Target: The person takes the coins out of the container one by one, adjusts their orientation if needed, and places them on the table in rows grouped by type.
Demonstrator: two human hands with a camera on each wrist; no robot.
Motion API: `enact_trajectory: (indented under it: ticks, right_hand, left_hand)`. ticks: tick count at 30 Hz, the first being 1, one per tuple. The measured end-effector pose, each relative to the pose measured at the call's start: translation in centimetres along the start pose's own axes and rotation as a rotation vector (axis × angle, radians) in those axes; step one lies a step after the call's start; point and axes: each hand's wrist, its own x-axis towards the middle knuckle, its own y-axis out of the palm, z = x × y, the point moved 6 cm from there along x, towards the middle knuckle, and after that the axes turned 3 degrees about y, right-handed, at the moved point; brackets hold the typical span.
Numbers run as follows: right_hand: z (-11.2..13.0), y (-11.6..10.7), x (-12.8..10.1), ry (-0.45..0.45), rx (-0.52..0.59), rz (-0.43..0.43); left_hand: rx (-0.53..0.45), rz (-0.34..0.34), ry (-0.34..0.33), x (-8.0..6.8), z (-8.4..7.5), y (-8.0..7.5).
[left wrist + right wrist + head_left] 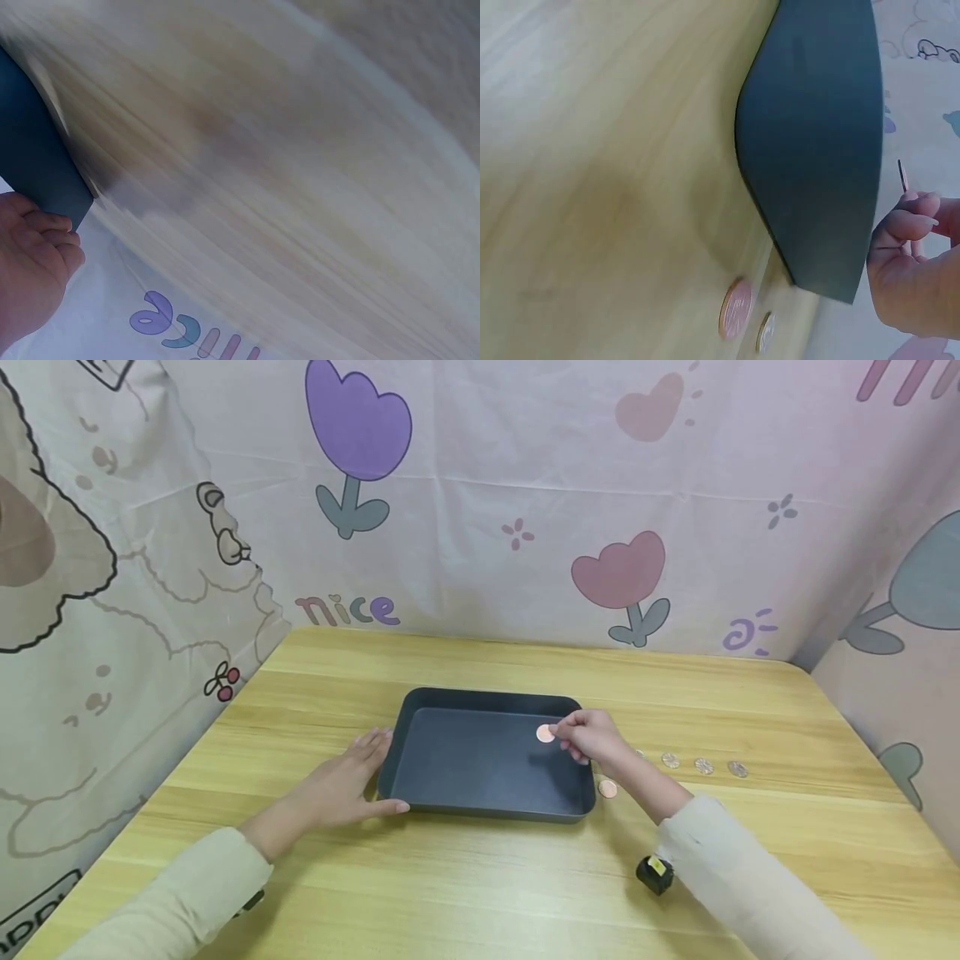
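Beside tray (pixel 420 752) rt side — copper coin (pixel 607 788) | 3 silver coins (pixel 703 766)

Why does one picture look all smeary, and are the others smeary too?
The left wrist view is streaked with motion blur across the wooden table. The head view is sharp, with the tray crisp, though its edges bend. The right wrist view is mostly clear, showing the copper coin.

A tray (pixel 420 760) sits mid-table (pixel 480 893), the left hand (pixel 341 785) against its left wall; the right hand (pixel 592 737) holds a coin (pixel 545 734) above its right end. Just right of the tray lies a second coin (pixel 607 788); beyond it, a row of coins (pixel 703 766) runs rightward; a small gadget (pixel 655 873) lies nearer the person.
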Motion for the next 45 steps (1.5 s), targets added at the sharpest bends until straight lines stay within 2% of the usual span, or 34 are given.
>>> enact_trajectory:
  ticks: [11, 19, 27, 36, 45]
  right_hand:
    - [-1.5, -3.1, -1.8, -0.002, 0.052, 0.015]
    - [-2.7, -5.2, -3.0, -0.006, 0.030, 0.014]
    - [-4.2, -7.5, -4.4, -0.015, 0.009, 0.056]
    - [-6.6, -11.2, -6.3, 0.005, -0.008, 0.056]
    - [-10.5, -15.8, -7.1, 0.049, -0.034, 0.061]
  left_hand:
    - [0.008, -0.008, 0.008, 0.0, -0.1, -0.1]
    - [0.007, -0.004, 0.004, -0.1, 0.0, 0.0]
    - [-0.014, -0.012, 0.006, -0.2, -0.2, -0.1]
    - [-0.009, -0.014, 0.005, -0.2, -0.2, -0.1]
    - [-0.011, -0.010, 0.004, -0.2, -0.2, -0.3]
